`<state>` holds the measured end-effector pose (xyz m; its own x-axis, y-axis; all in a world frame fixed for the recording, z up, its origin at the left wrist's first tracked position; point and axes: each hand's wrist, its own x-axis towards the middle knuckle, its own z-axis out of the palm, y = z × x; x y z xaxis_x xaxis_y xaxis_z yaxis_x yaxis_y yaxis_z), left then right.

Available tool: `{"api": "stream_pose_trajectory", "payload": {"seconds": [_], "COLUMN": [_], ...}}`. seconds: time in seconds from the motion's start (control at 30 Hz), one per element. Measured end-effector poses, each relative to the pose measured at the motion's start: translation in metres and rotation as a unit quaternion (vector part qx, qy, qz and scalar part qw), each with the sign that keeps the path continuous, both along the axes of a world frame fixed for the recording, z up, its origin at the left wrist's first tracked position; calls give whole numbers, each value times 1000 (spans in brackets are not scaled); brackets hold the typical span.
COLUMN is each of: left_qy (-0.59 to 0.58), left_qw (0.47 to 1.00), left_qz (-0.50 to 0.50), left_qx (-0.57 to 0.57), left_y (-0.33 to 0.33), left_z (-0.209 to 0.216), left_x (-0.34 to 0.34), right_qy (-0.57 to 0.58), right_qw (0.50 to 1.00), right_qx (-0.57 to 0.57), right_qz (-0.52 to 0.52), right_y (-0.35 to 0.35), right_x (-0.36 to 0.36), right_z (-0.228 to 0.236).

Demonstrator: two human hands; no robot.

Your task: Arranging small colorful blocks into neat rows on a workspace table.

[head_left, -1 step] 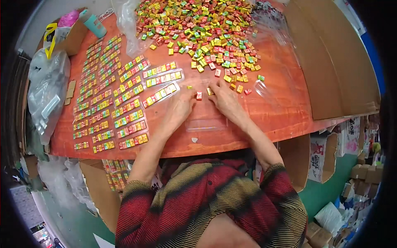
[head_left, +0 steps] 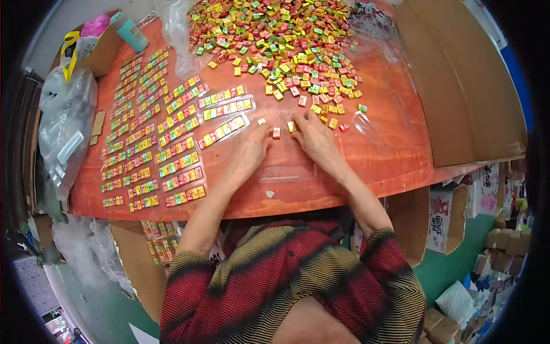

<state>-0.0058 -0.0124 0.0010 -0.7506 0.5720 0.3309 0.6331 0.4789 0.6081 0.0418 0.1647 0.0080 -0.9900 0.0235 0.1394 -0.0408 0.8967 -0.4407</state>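
Note:
My left hand (head_left: pixel 252 145) is closed, its thumb and finger at the edge of a small red box (head_left: pixel 277 133). Another little box (head_left: pixel 262 121), pale and yellowish, shows just beyond its fingers; whether they touch it I cannot tell. My right hand (head_left: pixel 317 141) pinches a small yellow box (head_left: pixel 291 126) between thumb and fingers, a short gap from the red one. Between my wrists lies a clear plastic tray (head_left: pixel 286 174). Left of my left hand, several clear trays hold rows of such boxes (head_left: pixel 223 131).
A big heap of loose red, yellow and green boxes (head_left: pixel 275 40) covers the far middle. Filled rows (head_left: pixel 183 140) line the left. A tall cardboard carton (head_left: pixel 458 86) stands at the right, a plastic bag (head_left: pixel 66 126) and a pale blue bottle (head_left: pixel 130 33) at the left.
The little box beyond my left fingers now shows a paler face than before. Both hands stay almost in the same place.

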Motion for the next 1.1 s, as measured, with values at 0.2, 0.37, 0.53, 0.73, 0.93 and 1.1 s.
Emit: {"api": "stream_pose_trajectory", "payload": {"seconds": [0.2,0.37,0.53,0.73,0.93,1.1], "left_qy": [10,-48,-134,-128,-79,-117], "left_qw": [997,998,991,985,996,993], "left_qz": [23,24,25,27,-30,-7], "left_qx": [-73,-40,-12,-112,-18,-33], "left_y": [8,1,-2,0,8,11], "left_z": [-4,-3,6,6,0,8], "left_x": [-14,-13,-7,-14,-16,-6], "right_qy": [53,84,99,-39,-1,24], "right_qw": [997,991,984,998,999,998], "right_qx": [10,-11,-148,-3,7,-35], "right_qz": [55,106,14,42,52,52], "right_y": [-18,-23,18,8,4,9], "right_x": [-5,-11,-3,1,-6,5], "right_z": [-3,-18,1,15,-13,-8]}}
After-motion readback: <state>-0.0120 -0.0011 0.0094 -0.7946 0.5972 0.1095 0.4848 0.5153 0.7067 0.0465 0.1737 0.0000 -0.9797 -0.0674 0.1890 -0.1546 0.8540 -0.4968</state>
